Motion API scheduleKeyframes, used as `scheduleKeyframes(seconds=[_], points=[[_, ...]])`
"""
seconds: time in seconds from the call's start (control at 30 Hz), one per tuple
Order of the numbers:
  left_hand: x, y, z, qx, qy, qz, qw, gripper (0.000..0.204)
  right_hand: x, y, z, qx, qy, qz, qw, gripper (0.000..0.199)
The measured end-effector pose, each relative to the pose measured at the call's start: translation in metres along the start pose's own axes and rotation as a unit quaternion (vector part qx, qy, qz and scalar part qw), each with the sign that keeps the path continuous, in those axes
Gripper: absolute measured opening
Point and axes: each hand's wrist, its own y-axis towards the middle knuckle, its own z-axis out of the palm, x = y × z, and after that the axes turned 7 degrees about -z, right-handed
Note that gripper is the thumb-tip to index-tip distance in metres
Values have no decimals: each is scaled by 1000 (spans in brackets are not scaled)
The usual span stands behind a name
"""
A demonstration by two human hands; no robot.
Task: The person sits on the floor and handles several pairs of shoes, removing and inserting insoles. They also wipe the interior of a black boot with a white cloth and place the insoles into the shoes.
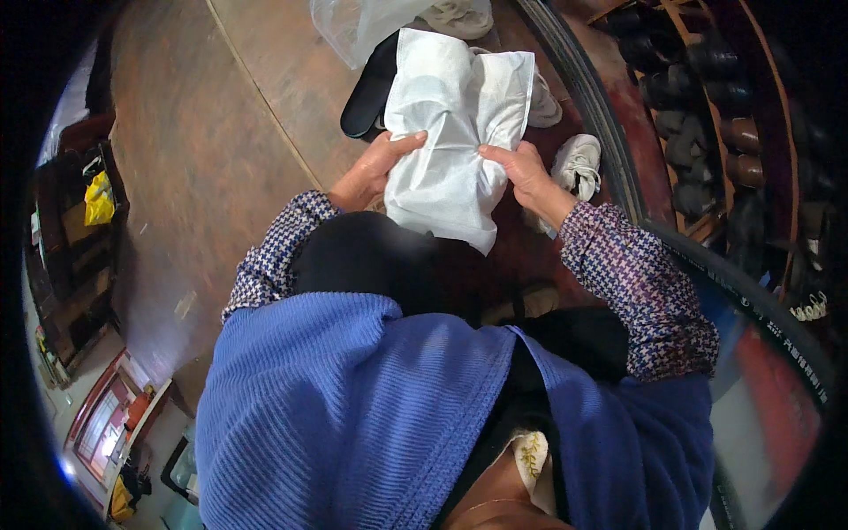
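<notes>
We locate a black footwear item (367, 93) partly behind the white bag (446, 119). Our left hand (375, 166) grips the bag's left edge, thumb on top. The bag lies between our hands. Our right hand (530, 175) grips its right edge likewise. A white shoe (579, 163) sits beyond.

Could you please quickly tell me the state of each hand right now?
Left hand: closed, holding the white bag by its left side.
Right hand: closed, holding the same bag by its right side.
</notes>
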Motion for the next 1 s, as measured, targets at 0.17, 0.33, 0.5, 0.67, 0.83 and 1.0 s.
scheduleKeyframes(seconds=[0.17, 0.33, 0.5, 0.67, 0.83, 1.0], points=[[7, -1, 11, -29, -38, 50, 998, 49, -29, 13, -5, -33, -15, 13, 999, 32], [33, 14, -26, -42, -3, 32, 999, 43, -74, 22, -2, -18, -18, 54, 998, 40], [64, 28, -74, -123, 75, -5, 990, 55, -107, 18, 9, -53, -117, 148, 981, 43], [53, -14, -92, -205, 140, 95, 964, 73, -79, 21, -7, 29, -632, 36, 773, 60], [112, -70, -132, -230, 292, 68, 926, 60, -47, -28, 67, 186, -643, -248, 700, 57], [143, -77, -106, -74, 444, 0, 893, 53, -133, -46, 110, 167, -714, -411, 541, 18]])
